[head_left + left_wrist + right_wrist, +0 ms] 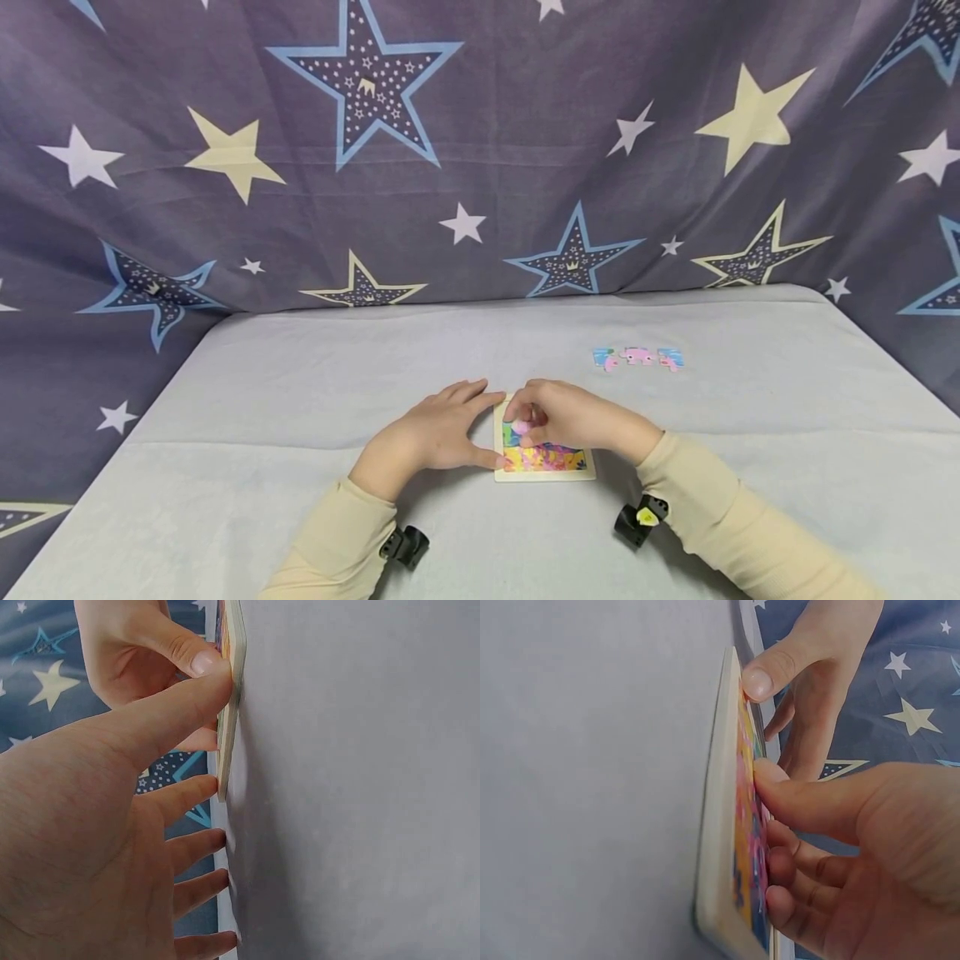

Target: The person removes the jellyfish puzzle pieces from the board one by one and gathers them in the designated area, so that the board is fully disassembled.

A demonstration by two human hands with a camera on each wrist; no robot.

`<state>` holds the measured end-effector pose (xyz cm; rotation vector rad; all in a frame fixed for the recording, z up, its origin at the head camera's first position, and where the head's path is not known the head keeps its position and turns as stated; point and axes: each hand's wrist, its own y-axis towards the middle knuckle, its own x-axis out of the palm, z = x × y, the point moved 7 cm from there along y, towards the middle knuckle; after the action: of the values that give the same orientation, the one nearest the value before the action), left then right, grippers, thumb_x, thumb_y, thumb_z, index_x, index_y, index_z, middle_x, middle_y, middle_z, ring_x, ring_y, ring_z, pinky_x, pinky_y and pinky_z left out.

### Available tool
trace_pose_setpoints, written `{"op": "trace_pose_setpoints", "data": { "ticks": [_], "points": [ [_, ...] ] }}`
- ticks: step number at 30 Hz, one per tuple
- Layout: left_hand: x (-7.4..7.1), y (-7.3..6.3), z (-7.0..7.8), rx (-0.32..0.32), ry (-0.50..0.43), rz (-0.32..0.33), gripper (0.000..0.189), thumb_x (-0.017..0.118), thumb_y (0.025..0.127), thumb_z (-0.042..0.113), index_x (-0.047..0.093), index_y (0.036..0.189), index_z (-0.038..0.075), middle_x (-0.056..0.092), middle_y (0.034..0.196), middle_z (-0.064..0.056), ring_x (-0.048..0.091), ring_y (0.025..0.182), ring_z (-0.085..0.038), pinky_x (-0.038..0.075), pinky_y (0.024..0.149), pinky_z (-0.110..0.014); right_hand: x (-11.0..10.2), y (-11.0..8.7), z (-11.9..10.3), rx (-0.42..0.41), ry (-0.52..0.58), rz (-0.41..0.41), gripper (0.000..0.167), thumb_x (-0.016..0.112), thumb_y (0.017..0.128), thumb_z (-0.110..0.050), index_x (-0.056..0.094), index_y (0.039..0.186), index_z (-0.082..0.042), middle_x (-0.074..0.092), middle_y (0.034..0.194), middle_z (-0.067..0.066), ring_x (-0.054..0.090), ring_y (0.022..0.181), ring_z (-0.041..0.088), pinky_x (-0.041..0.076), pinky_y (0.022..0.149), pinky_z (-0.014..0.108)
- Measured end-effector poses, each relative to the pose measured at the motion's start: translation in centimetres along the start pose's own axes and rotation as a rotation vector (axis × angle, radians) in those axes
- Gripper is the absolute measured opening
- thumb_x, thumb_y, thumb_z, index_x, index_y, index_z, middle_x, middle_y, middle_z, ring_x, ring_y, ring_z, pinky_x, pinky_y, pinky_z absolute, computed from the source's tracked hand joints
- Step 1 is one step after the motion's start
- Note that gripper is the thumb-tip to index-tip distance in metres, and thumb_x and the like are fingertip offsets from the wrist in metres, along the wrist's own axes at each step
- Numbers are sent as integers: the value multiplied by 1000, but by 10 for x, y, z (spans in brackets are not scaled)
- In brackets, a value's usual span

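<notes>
A small framed jigsaw puzzle with a pale border and a bright picture of yellow, pink, blue and green lies on the bed-like surface. My left hand is spread along its left side, thumb on the lower corner and index finger near the upper one. Over the picture, my right hand has bent fingers and pinches a pink puzzle piece between thumb and index finger. The right wrist view shows that thumb against the picture. The fingers hide part of the puzzle's upper area.
Beyond the right hand lie three loose puzzle pieces in a row: a blue-and-pink one, a pink one and another blue-and-pink one. A dark star-patterned curtain hangs behind the light grey cloth.
</notes>
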<state>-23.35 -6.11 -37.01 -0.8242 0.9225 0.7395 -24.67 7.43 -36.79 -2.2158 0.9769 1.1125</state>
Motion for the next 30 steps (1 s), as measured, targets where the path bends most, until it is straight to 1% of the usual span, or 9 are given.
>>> {"op": "trace_pose_setpoints", "data": {
  "ticks": [4, 9, 16, 20, 23, 30],
  "points": [
    [0, 0, 0, -4, -4, -4, 91, 79, 86, 55, 41, 161, 19, 27, 172, -10, 24, 158, -35, 25, 127, -57, 0, -1, -3, -26, -6, 10, 22, 81, 88, -6, 72, 108, -8, 59, 86, -2, 50, 75, 8, 45, 70, 21],
    [1, -1, 0, -4, -7, -4, 91, 78, 86, 56, 40, 161, 20, 27, 171, -10, 24, 158, -35, 25, 127, -57, -1, -1, -2, -16, 3, 15, 24, 81, 88, -4, 68, 107, -11, 59, 86, -2, 49, 73, 8, 45, 69, 21],
    [0, -1, 1, -5, -8, -1, 92, 78, 85, 56, 40, 161, 22, 27, 171, -10, 23, 158, -36, 25, 127, -58, -1, -2, -4, -25, 8, 27, 25, 80, 89, -2, 64, 105, -12, 60, 89, -2, 51, 76, 9, 45, 71, 22],
    [0, 0, 1, -4, -3, -2, 92, 78, 86, 56, 40, 161, 20, 26, 172, -10, 23, 158, -36, 24, 127, -57, -1, -3, -4, -8, 28, 22, 23, 78, 90, -1, 61, 102, -12, 60, 86, -2, 51, 76, 9, 45, 71, 22],
    [1, 0, 0, -4, -2, -3, 92, 78, 86, 56, 40, 161, 19, 26, 172, -11, 23, 158, -36, 24, 127, -57, -2, -3, -3, 9, 22, 21, 23, 78, 90, -2, 60, 100, -13, 61, 84, -3, 52, 75, 8, 46, 71, 23],
    [1, 2, 0, -7, -5, -3, 92, 78, 86, 56, 40, 161, 19, 26, 172, -11, 23, 158, -37, 24, 127, -58, -5, -3, -1, 37, 9, 29, 18, 80, 90, -6, 66, 98, -12, 67, 82, -5, 53, 75, 8, 47, 73, 25]
  ]
}}
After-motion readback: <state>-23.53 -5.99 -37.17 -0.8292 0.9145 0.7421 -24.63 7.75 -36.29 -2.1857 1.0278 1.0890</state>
